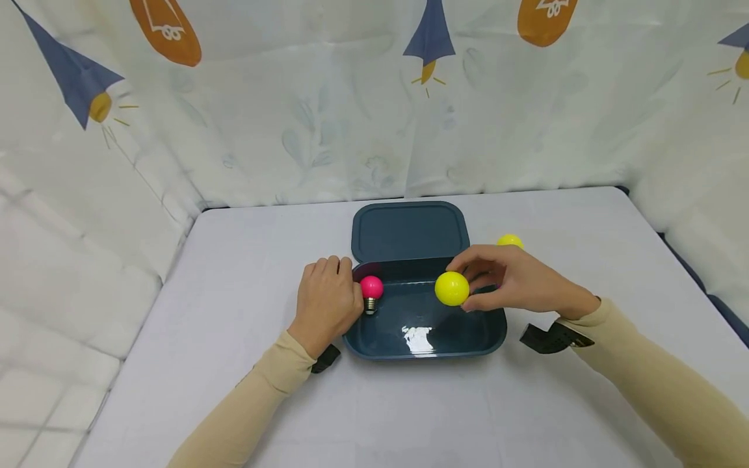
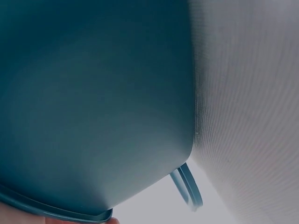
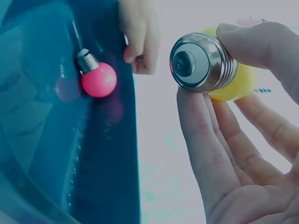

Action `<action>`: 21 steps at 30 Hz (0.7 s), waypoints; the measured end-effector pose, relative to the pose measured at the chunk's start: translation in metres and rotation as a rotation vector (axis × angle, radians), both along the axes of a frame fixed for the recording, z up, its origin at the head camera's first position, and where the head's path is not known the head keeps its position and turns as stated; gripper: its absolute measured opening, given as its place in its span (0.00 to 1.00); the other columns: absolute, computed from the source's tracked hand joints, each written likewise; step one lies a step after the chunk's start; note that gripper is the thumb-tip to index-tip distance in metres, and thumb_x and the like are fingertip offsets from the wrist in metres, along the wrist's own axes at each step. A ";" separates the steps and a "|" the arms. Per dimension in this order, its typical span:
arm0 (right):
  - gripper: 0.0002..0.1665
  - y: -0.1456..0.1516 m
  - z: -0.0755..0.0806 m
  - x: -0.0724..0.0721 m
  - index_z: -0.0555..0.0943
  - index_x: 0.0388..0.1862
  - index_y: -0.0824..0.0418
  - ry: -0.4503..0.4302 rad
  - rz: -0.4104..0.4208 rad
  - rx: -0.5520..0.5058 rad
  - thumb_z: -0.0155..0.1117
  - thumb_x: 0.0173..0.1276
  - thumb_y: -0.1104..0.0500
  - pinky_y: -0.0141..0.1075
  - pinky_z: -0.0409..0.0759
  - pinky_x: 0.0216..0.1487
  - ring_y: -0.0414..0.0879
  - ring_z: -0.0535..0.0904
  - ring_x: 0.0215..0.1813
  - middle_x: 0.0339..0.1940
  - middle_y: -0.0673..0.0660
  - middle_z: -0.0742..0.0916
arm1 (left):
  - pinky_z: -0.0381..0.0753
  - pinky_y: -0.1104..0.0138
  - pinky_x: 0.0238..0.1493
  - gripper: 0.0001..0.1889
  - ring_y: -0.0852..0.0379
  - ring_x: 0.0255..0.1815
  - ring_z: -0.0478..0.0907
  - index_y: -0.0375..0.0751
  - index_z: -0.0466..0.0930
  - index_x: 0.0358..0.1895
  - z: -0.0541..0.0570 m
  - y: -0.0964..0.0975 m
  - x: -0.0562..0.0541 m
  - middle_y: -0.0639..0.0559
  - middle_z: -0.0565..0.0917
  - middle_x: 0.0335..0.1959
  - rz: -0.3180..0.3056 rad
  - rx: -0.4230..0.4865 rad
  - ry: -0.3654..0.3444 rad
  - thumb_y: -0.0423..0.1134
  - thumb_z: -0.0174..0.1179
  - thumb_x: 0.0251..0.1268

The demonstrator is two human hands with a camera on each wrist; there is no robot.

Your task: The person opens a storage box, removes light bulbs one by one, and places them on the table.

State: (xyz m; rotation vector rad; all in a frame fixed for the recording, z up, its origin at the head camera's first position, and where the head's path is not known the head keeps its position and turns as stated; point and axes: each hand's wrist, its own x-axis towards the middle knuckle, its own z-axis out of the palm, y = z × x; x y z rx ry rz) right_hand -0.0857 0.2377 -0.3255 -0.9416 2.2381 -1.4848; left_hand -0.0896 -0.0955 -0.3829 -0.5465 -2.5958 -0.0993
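Note:
My right hand (image 1: pixel 515 279) pinches a yellow light bulb (image 1: pixel 452 288) over the right part of a dark blue box (image 1: pixel 404 354). In the right wrist view the bulb's silver screw base (image 3: pixel 205 63) faces the camera, between thumb and fingers. My left hand (image 1: pixel 328 292) grips the box's left rim, its fingertips partly hidden. The left wrist view mostly shows the box's outer wall (image 2: pixel 103 102). Inside the box, by the left wall, lies a pink light bulb (image 1: pixel 371 287) with a metal base.
Behind the box lies its flat dark blue lid (image 1: pixel 409 231). Another yellow round thing (image 1: pixel 510 240) shows on the white table (image 1: pixel 246 260) beyond my right hand, partly covered by it. A patterned curtain (image 1: pixel 351 117) hangs along the table's back edge.

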 end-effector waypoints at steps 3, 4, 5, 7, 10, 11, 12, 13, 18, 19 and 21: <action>0.29 0.005 0.000 0.002 0.80 0.58 0.58 0.009 -0.035 -0.019 0.78 0.58 0.67 0.36 0.88 0.52 0.46 0.87 0.47 0.52 0.52 0.86 | 0.75 0.55 0.36 0.08 0.48 0.27 0.73 0.36 0.74 0.28 0.000 -0.001 0.001 0.43 0.76 0.23 0.004 0.010 -0.004 0.36 0.51 0.64; 0.29 0.007 -0.001 0.003 0.80 0.59 0.58 0.009 -0.047 -0.023 0.78 0.58 0.67 0.36 0.88 0.51 0.46 0.87 0.46 0.52 0.52 0.86 | 0.75 0.55 0.36 0.08 0.48 0.26 0.73 0.36 0.73 0.28 0.001 -0.001 0.001 0.43 0.76 0.23 0.005 0.017 -0.006 0.36 0.51 0.63; 0.29 0.008 -0.001 0.003 0.80 0.59 0.58 0.010 -0.062 -0.025 0.78 0.58 0.67 0.36 0.88 0.51 0.46 0.87 0.46 0.52 0.51 0.86 | 0.75 0.55 0.36 0.08 0.48 0.26 0.72 0.37 0.73 0.27 0.001 -0.002 0.001 0.43 0.76 0.23 0.006 0.022 -0.009 0.36 0.51 0.63; 0.29 0.012 -0.001 0.004 0.81 0.58 0.57 0.013 -0.098 -0.026 0.78 0.58 0.67 0.37 0.89 0.49 0.46 0.87 0.46 0.52 0.51 0.86 | 0.74 0.54 0.36 0.08 0.47 0.26 0.72 0.37 0.72 0.27 0.001 -0.003 0.002 0.44 0.75 0.22 0.007 0.032 -0.019 0.36 0.51 0.62; 0.30 0.017 -0.002 0.004 0.81 0.58 0.56 0.023 -0.149 -0.032 0.79 0.57 0.68 0.38 0.90 0.46 0.46 0.87 0.46 0.53 0.52 0.86 | 0.74 0.54 0.36 0.08 0.47 0.26 0.72 0.37 0.71 0.26 0.002 -0.004 0.004 0.44 0.74 0.22 0.010 0.040 -0.035 0.37 0.51 0.61; 0.30 0.019 -0.002 0.005 0.81 0.58 0.55 0.031 -0.170 -0.030 0.79 0.57 0.68 0.38 0.90 0.46 0.46 0.87 0.46 0.53 0.52 0.86 | 0.74 0.54 0.36 0.08 0.47 0.26 0.71 0.37 0.71 0.27 0.002 -0.004 0.004 0.44 0.74 0.22 0.012 0.040 -0.038 0.37 0.51 0.61; 0.30 0.021 -0.003 0.005 0.81 0.58 0.56 0.034 -0.187 -0.032 0.79 0.57 0.69 0.38 0.90 0.45 0.46 0.87 0.46 0.54 0.52 0.86 | 0.74 0.54 0.36 0.08 0.47 0.26 0.71 0.37 0.71 0.27 0.002 -0.005 0.005 0.44 0.74 0.22 0.012 0.039 -0.039 0.37 0.51 0.61; 0.30 0.022 -0.003 0.005 0.80 0.59 0.56 0.031 -0.203 -0.036 0.78 0.57 0.69 0.38 0.90 0.44 0.46 0.86 0.47 0.54 0.53 0.86 | 0.74 0.54 0.36 0.08 0.47 0.26 0.71 0.37 0.71 0.27 0.002 -0.005 0.005 0.44 0.74 0.22 0.013 0.037 -0.037 0.37 0.51 0.61; 0.29 0.029 -0.003 0.008 0.80 0.60 0.58 -0.011 -0.309 -0.040 0.77 0.59 0.68 0.37 0.90 0.45 0.45 0.87 0.48 0.55 0.54 0.85 | 0.73 0.55 0.34 0.08 0.48 0.25 0.70 0.37 0.72 0.26 0.004 -0.008 0.007 0.44 0.74 0.22 0.008 0.022 0.001 0.36 0.51 0.61; 0.29 0.030 -0.003 0.008 0.80 0.61 0.58 -0.020 -0.326 -0.042 0.76 0.60 0.68 0.36 0.89 0.46 0.45 0.88 0.49 0.55 0.54 0.85 | 0.73 0.55 0.34 0.08 0.48 0.25 0.70 0.37 0.72 0.26 0.004 -0.009 0.007 0.44 0.74 0.22 0.008 0.019 0.005 0.36 0.51 0.61; 0.29 0.032 -0.005 0.008 0.79 0.61 0.58 -0.027 -0.355 -0.042 0.76 0.61 0.68 0.35 0.89 0.46 0.45 0.88 0.49 0.55 0.53 0.85 | 0.73 0.55 0.34 0.08 0.48 0.25 0.70 0.36 0.72 0.26 0.005 -0.010 0.008 0.44 0.74 0.21 0.008 0.016 0.009 0.36 0.51 0.61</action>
